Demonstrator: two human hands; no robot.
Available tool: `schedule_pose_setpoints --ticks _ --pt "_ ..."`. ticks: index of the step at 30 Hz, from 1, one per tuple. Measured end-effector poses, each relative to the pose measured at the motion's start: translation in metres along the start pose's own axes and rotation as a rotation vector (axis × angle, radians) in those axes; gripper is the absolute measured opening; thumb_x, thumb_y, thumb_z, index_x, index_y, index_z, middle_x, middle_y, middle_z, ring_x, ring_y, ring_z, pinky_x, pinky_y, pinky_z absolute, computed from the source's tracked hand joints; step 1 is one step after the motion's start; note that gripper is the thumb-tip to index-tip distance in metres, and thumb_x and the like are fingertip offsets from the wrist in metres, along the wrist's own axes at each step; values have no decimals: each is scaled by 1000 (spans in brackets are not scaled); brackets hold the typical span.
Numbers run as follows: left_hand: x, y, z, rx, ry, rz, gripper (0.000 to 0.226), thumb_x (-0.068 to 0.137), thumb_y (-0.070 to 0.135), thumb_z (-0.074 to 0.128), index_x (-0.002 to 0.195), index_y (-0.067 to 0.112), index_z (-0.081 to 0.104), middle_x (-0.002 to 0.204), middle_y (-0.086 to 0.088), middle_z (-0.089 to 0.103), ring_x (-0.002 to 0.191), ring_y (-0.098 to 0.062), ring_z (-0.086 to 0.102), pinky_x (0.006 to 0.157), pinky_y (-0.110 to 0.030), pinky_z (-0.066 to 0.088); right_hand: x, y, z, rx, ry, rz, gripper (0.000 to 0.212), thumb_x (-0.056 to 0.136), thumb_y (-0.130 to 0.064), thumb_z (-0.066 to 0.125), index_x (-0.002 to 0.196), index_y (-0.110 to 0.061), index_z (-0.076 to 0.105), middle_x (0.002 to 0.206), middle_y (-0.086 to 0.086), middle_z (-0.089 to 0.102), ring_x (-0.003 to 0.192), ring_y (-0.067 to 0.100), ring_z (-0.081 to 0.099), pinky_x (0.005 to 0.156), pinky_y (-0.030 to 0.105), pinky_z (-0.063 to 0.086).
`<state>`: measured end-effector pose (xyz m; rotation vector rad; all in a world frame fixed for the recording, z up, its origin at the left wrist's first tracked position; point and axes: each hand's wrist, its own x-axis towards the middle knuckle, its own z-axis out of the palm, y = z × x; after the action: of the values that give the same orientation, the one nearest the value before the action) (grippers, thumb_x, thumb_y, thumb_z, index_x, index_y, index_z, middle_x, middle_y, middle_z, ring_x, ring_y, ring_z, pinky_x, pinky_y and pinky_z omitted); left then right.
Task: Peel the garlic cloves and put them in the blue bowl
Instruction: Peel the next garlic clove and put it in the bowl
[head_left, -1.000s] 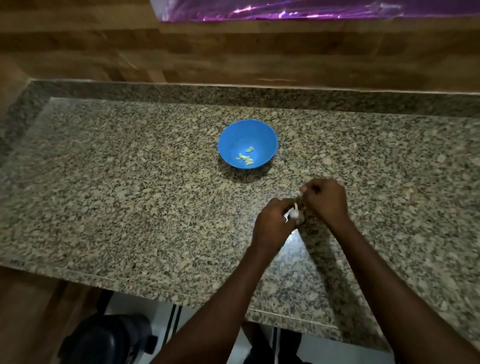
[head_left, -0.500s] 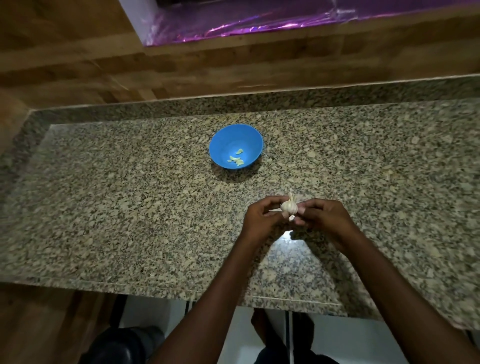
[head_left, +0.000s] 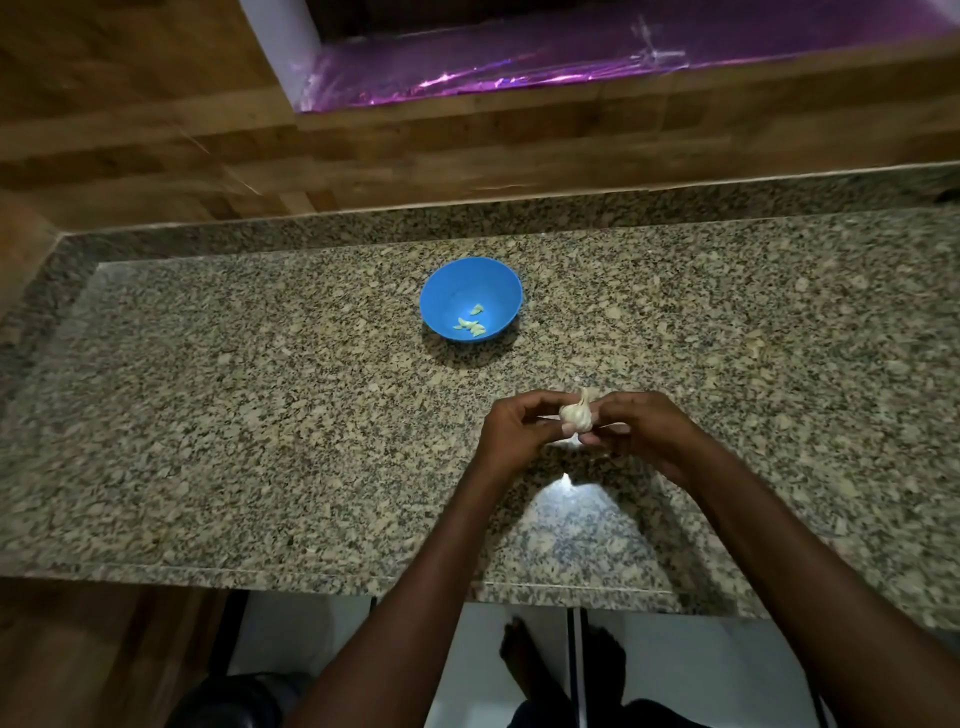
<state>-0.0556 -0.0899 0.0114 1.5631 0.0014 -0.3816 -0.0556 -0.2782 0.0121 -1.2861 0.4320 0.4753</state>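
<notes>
A white garlic bulb (head_left: 576, 413) with its stem tip pointing up is held between both hands above the granite counter. My left hand (head_left: 514, 431) grips its left side with fingertips. My right hand (head_left: 641, 428) pinches its right side and underside. Farther back stands the blue bowl (head_left: 498, 291), with a few pale peeled cloves (head_left: 470, 325) lying at its bottom. The bowl is roughly a hand's length beyond the bulb, slightly to the left.
The speckled granite counter (head_left: 260, 415) runs left to right, its front edge (head_left: 311, 579) near me. A wooden wall (head_left: 156, 156) rises behind it, with a purple shiny ledge (head_left: 519, 67) above. Bare feet show on the floor below.
The hands came together from a pulling-apart pose, and the bulb now sits upright and plainly visible between both sets of fingertips. The view tilted, showing more of the wall.
</notes>
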Motion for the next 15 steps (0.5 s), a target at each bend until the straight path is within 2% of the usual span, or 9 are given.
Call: schedule_pose_setpoints --ticks 2,4,6,9,13,15 --pt "0 -1 -3 9 -2 0 35 80 -13 72 114 -7 70 114 -21 72 103 -30 70 92 -42 57 3 3 7 6 34 13 9 77 9 69 74 4 75 91 26 74 78 33 74 69 32 63" --pt "1 -2 -5 8 4 -7 35 80 -14 71 115 -8 69 115 -23 71 101 -28 69 90 -38 58 7 6 15 9 91 20 3 76 8 71 79 8 73 87 23 74 71 30 72 61 29 60" --pt "3 -4 -7 2 3 -12 36 81 -13 71 116 -8 68 116 -23 71 100 -23 68 86 -31 58 11 10 20 23 145 22 13 77 8 71 89 14 71 83 22 71 61 25 66 53 26 55" --pt "7 -6 -10 -8 10 -29 36 83 -11 71 118 -6 68 114 -23 71 98 -22 69 89 -34 57 13 14 22 93 152 23 24 82 8 66 103 20 67 89 28 68 60 25 62 52 24 52" --pt "14 -9 -11 16 58 -63 36 84 -12 69 120 -6 66 115 -25 70 98 -24 68 93 -41 56 18 19 17 220 173 47 12 85 18 56 87 14 67 87 28 69 66 30 73 57 25 59" --pt "16 -12 -10 44 114 -84 33 86 -10 69 117 -1 69 111 -22 72 87 -20 71 82 -39 60 23 23 8 250 193 94 16 84 21 52 85 12 65 88 27 68 71 32 75 59 27 60"
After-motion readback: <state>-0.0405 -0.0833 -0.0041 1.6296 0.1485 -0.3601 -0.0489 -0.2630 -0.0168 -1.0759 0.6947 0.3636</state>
